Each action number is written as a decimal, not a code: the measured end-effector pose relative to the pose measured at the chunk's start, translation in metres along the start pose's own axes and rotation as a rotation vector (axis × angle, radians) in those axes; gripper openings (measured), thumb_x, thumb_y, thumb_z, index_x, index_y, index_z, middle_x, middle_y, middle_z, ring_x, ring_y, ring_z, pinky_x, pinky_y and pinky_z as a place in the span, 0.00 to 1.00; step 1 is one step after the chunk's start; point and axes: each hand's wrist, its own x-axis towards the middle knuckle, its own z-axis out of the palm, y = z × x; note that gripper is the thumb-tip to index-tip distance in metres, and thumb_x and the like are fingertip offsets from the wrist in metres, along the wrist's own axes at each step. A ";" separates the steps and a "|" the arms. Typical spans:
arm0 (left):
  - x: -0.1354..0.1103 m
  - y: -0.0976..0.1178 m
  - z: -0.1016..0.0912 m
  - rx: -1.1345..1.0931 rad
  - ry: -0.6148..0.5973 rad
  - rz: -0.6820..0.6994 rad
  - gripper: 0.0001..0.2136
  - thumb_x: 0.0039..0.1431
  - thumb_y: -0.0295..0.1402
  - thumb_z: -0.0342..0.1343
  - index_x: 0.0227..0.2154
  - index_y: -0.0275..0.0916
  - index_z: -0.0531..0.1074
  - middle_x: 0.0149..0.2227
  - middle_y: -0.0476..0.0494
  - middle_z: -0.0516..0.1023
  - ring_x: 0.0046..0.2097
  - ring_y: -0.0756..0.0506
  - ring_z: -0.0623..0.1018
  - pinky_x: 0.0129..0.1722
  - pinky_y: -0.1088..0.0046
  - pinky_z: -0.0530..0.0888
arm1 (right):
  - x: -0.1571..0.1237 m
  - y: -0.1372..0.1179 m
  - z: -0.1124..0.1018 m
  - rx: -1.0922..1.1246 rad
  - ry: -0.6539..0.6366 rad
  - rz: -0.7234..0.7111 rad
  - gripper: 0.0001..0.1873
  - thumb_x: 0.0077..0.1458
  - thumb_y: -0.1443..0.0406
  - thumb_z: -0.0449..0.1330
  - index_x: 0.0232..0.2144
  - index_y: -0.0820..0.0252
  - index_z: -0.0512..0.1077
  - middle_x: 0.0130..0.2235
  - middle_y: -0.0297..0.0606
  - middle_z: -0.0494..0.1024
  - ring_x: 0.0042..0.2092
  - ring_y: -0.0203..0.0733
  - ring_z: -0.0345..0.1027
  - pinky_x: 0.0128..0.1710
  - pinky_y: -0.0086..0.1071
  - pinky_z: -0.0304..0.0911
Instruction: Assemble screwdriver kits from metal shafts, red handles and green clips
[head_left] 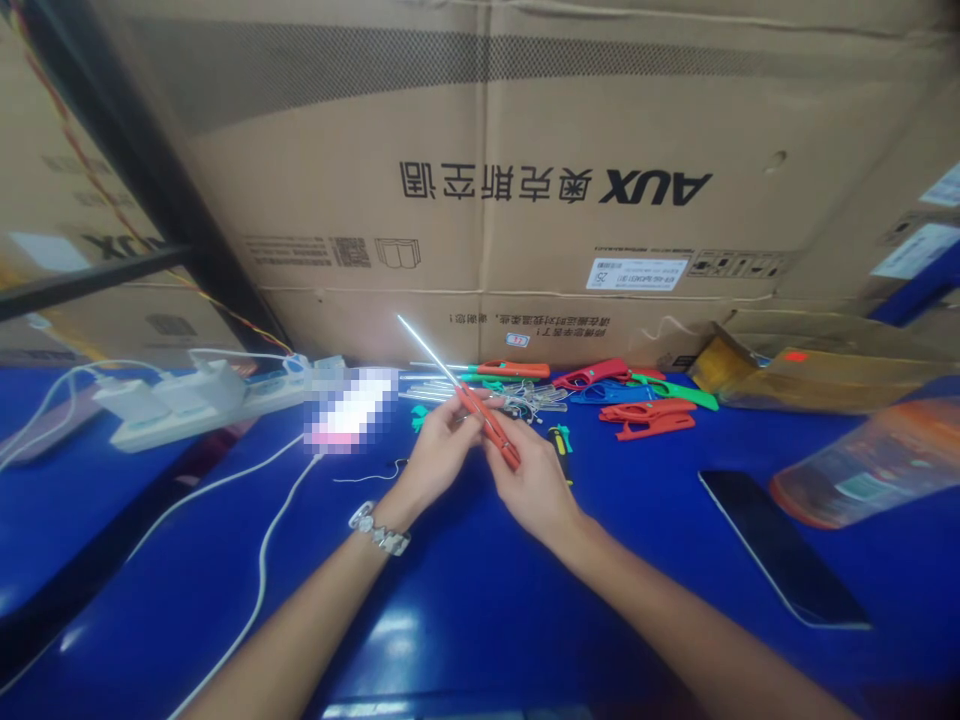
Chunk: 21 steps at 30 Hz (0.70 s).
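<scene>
Red long-nosed lighter (489, 428), seen from the head camera, is held above the blue table (450, 600) between both hands, its metal rod (427, 348) pointing away to the left. The left hand (442, 440) pinches it near the rod's base; the right hand (531, 480) grips the lower handle (fingertips mostly hidden). Good handling probably means bracing the handle firmly with the right and sparing that slender rod sideways strain.

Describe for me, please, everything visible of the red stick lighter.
The red stick lighter has a slim, plastic-looking handle and a thin, straight, metallic-looking silver rod. It is held slanted above the blue table, rod pointing up-left in the picture. The left hand holds it nearer the rod, the right hand farther back. Finer details are blurred.
</scene>
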 end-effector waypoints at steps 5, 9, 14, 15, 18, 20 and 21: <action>0.000 0.000 0.002 -0.008 0.039 -0.014 0.18 0.53 0.38 0.64 0.44 0.33 0.74 0.48 0.33 0.80 0.46 0.40 0.80 0.42 0.67 0.78 | -0.001 -0.001 0.000 -0.029 -0.020 0.020 0.21 0.64 0.65 0.51 0.57 0.54 0.69 0.45 0.42 0.77 0.45 0.46 0.73 0.48 0.37 0.67; -0.001 0.000 0.005 0.013 0.094 -0.034 0.16 0.52 0.37 0.64 0.41 0.34 0.74 0.46 0.34 0.81 0.45 0.40 0.81 0.40 0.68 0.78 | -0.001 -0.001 -0.002 -0.126 -0.021 0.036 0.19 0.64 0.64 0.51 0.55 0.54 0.71 0.43 0.42 0.77 0.44 0.46 0.74 0.47 0.36 0.67; -0.001 0.004 0.002 -0.047 -0.010 -0.074 0.15 0.52 0.38 0.63 0.40 0.34 0.76 0.46 0.34 0.81 0.46 0.39 0.80 0.41 0.64 0.79 | -0.001 0.000 -0.004 -0.181 -0.010 0.050 0.19 0.64 0.64 0.51 0.54 0.54 0.72 0.41 0.41 0.77 0.41 0.45 0.74 0.43 0.34 0.67; -0.001 0.005 0.001 -0.050 -0.020 -0.078 0.15 0.52 0.39 0.63 0.39 0.34 0.76 0.46 0.34 0.81 0.46 0.39 0.80 0.42 0.64 0.79 | -0.001 0.000 -0.004 -0.185 -0.010 0.049 0.18 0.64 0.64 0.51 0.54 0.54 0.72 0.41 0.41 0.77 0.41 0.45 0.74 0.43 0.34 0.67; 0.000 0.007 -0.001 -0.008 0.002 -0.082 0.16 0.50 0.39 0.65 0.40 0.34 0.76 0.45 0.34 0.81 0.45 0.39 0.81 0.41 0.65 0.79 | -0.001 -0.002 -0.004 -0.213 -0.014 0.046 0.18 0.64 0.64 0.51 0.53 0.54 0.73 0.41 0.41 0.76 0.41 0.45 0.73 0.43 0.34 0.66; 0.000 0.006 -0.001 0.032 0.028 -0.088 0.17 0.51 0.39 0.66 0.40 0.34 0.76 0.45 0.35 0.81 0.44 0.40 0.81 0.40 0.66 0.79 | -0.002 -0.004 -0.004 -0.245 -0.023 0.050 0.19 0.64 0.64 0.51 0.54 0.54 0.72 0.40 0.40 0.76 0.40 0.45 0.74 0.40 0.34 0.66; 0.000 0.006 0.000 0.050 0.041 -0.091 0.17 0.51 0.40 0.65 0.40 0.34 0.76 0.44 0.35 0.81 0.43 0.41 0.81 0.40 0.67 0.79 | -0.002 -0.005 -0.003 -0.264 -0.031 0.054 0.19 0.64 0.64 0.51 0.54 0.53 0.71 0.40 0.40 0.76 0.39 0.45 0.74 0.38 0.33 0.65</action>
